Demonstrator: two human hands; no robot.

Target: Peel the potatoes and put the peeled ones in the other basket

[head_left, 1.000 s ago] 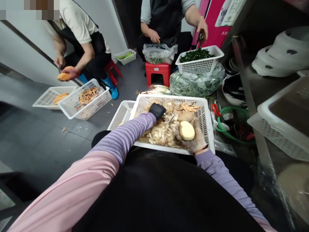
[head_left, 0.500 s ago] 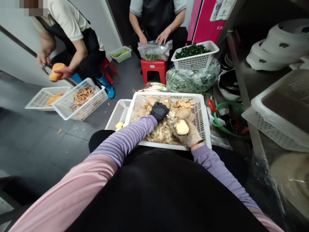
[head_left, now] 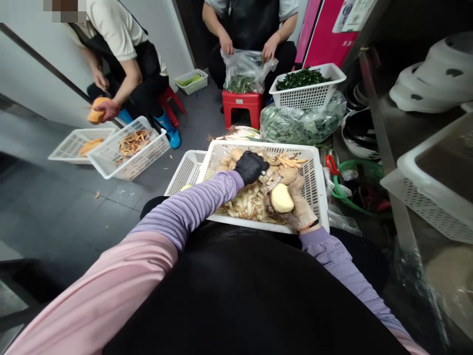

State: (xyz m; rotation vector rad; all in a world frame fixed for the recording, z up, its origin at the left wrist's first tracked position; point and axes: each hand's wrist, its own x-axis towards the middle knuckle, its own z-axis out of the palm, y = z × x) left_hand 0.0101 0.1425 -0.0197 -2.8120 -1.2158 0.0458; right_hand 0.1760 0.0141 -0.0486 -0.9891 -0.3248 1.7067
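Note:
My left hand point(head_left: 251, 166), in a black glove, is closed around the handle of a peeler point(head_left: 274, 182), whose metal head is close to the potato. A mostly peeled, pale yellow potato point(head_left: 283, 198) sits in my right hand point(head_left: 303, 207), which wears a beige work glove and is wrapped around it from the right. Both hands are over a white basket point(head_left: 322, 197). Potato peels point(head_left: 249, 204) cover its near half, and unpeeled potatoes point(head_left: 290, 175) lie toward the back. Part of the peeler is hidden by my fingers.
Another white basket point(head_left: 181, 173) stands left of mine. Ahead, a person handles a plastic bag point(head_left: 246, 74) on a red stool point(head_left: 242, 104). At left, a person holds an orange vegetable point(head_left: 96, 111) above a basket of peels point(head_left: 111, 165). A metal shelf point(head_left: 393, 143) runs along the right.
The peeler in my left hand has moved right, nearer the potato, and the potato has turned to show more peeled surface. The view has shifted slightly left; the far person's bag is lifted higher.

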